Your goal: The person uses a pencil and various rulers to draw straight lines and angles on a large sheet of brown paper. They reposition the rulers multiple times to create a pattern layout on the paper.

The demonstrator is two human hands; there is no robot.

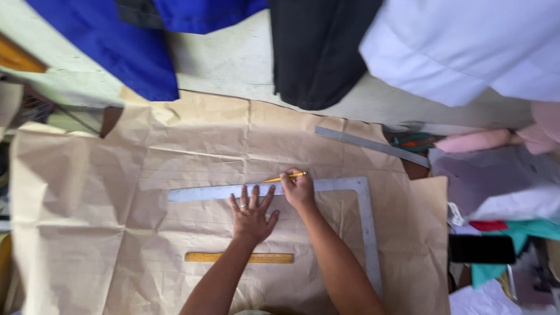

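A large sheet of brown pattern paper (87,204) covers the table. On it lies a metal L-shaped square (366,227), its long arm running left to right. My left hand (252,214) is spread flat, fingers pressing on that arm of the square. My right hand (298,189) grips a yellow pencil (286,177) with its tip at the square's upper edge. A yellow wooden ruler (239,258) lies just below my left wrist.
A straight metal ruler (371,146) lies at the paper's upper right, near scissors with dark green and orange handles (411,142). Blue (111,41), black (318,52) and white (461,46) garments hang above. Pink, white and green fabric pieces and a black phone (481,249) sit at right.
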